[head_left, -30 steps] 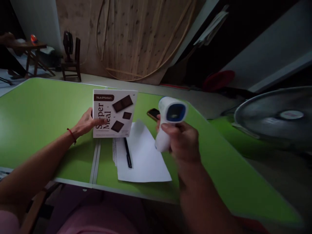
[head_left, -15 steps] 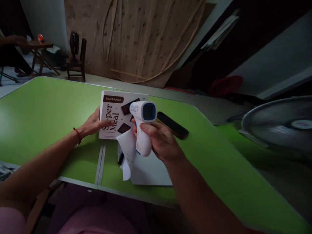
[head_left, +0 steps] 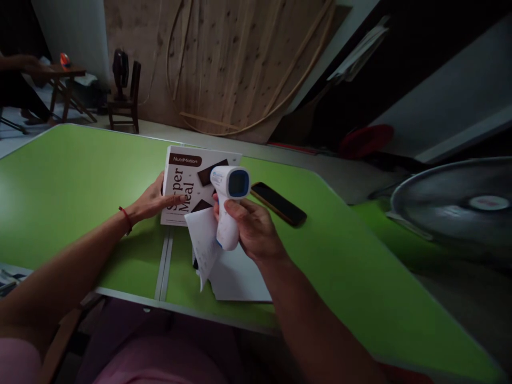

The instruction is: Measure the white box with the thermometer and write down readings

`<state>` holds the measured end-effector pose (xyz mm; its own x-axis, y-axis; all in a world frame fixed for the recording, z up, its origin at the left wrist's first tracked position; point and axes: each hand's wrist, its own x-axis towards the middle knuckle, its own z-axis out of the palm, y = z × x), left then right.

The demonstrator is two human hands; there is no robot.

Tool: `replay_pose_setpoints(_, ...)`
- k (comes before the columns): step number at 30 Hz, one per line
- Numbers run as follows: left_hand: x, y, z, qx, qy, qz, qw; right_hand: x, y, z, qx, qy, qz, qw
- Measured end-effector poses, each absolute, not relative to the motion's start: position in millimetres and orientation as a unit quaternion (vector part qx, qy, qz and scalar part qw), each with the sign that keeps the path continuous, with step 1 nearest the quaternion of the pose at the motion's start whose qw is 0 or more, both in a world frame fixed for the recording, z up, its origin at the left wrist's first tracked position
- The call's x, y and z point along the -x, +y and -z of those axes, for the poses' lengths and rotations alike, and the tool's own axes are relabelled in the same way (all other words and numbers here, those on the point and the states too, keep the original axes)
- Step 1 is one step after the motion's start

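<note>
My left hand (head_left: 154, 201) grips the left side of a white box (head_left: 180, 184) printed "NutriMotion", its thumb across the front. In my right hand (head_left: 256, 224) is a white and blue infrared thermometer (head_left: 228, 216), held by its handle in front of the box's right part. The thermometer's dark screen faces back toward me. A curled sheet of paper (head_left: 202, 237) hangs just left of the handle; what keeps it up is hidden. Under my right hand lies a larger white sheet or pad (head_left: 240, 277) on the green table (head_left: 100, 176).
A phone (head_left: 280, 204) in a brown case lies right of my right hand. A large fan (head_left: 460, 205) stands at the right. Beyond the table are a wooden chair (head_left: 125, 106) with a small fan on it and another person (head_left: 20, 85) by a small table.
My right hand and the thermometer have shifted slightly left, uncovering more of the phone. The curled paper has swung a little, showing more of its face. My left hand still holds the box.
</note>
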<state>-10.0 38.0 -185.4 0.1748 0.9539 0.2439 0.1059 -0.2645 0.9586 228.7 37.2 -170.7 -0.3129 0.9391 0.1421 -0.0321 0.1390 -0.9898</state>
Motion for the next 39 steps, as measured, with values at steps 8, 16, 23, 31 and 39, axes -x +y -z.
replay_pose_setpoints(8,10.9,39.2,185.6,-0.647,0.405,-0.476,0.437,-227.6,36.3,170.9,0.377,-0.602,-0.539,0.453)
replay_pose_setpoints(16,11.3,39.6,184.5,-0.643,0.398,-0.472,0.452,-225.3,34.8,170.2,0.382,-0.595,-0.540,0.457)
replay_pose_setpoints(23,11.9,39.6,184.6,-0.647,0.406,-0.472,0.440,-223.6,33.1,170.5,0.386,-0.600,-0.532,0.456)
replay_pose_setpoints(31,11.1,37.7,181.8,-0.652,0.405,-0.466,0.440,-232.9,28.5,167.8,0.390,-0.644,-0.478,0.451)
replay_pose_setpoints(39,11.3,39.9,184.6,-0.661,0.382,-0.467,0.445,-245.9,26.7,135.5,0.289,-0.725,-0.431,0.453)
